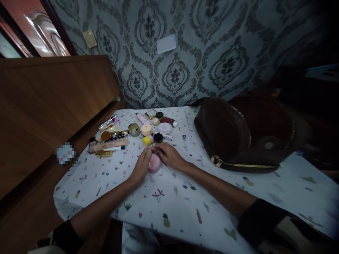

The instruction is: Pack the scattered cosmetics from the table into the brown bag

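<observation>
A round pink compact lies on the white patterned cloth near the middle of the table. My left hand cups its left side with fingers curled against it. From the right, my right hand presses its fingers over the top and right edge of the compact. Both hands hold it between them on the cloth.
Several cosmetics lie in a cluster beyond my hands: tubes, a gold-lidded jar, a yellow pot, a black pot. A dark brown bag lies on the right. A wooden headboard runs along the left.
</observation>
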`<state>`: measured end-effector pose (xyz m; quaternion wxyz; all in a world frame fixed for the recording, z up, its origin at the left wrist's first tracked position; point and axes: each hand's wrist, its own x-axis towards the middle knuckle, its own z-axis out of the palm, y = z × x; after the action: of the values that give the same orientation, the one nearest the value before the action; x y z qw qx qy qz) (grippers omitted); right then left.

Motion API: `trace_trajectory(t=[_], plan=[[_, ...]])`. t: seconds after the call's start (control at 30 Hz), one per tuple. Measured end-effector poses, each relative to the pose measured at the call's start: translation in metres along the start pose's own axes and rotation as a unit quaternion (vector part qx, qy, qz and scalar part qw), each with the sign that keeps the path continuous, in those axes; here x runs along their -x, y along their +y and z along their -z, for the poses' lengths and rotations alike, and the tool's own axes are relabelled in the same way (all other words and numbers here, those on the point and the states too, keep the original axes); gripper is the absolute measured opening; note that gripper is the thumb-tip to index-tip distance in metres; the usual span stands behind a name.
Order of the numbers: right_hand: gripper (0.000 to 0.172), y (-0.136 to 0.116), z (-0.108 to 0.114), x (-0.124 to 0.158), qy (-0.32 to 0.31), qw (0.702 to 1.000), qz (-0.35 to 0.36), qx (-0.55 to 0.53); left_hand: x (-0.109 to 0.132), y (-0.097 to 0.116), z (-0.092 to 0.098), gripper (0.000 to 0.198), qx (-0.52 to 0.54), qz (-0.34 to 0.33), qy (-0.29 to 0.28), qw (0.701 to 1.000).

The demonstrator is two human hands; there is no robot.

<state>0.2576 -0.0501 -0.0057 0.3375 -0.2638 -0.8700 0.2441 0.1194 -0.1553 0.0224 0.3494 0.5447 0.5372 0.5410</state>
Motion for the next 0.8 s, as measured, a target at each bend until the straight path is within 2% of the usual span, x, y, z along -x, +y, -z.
trace_trajectory(t=[0.2,0.4,0.63,0.8], plan=[[0.031,-0.001,0.022,0.043,0.027,0.998,-0.048,-0.016,-0.012,-0.015,-0.017,0.053,0.070,0.032,0.042,0.996],[0.038,-0.019,0.037,0.065,0.047,0.986,-0.098,-0.124,-0.034,-0.016,-0.055,0.052,0.186,0.073,0.031,0.979],[0.047,-0.017,0.050,0.074,0.145,0.940,-0.176,-0.254,-0.060,-0.007,-0.104,0.054,0.235,0.103,0.010,0.967],[0.054,-0.005,0.052,0.092,0.184,0.902,-0.203,-0.334,-0.073,0.003,-0.116,0.060,0.228,0.112,-0.004,0.967]])
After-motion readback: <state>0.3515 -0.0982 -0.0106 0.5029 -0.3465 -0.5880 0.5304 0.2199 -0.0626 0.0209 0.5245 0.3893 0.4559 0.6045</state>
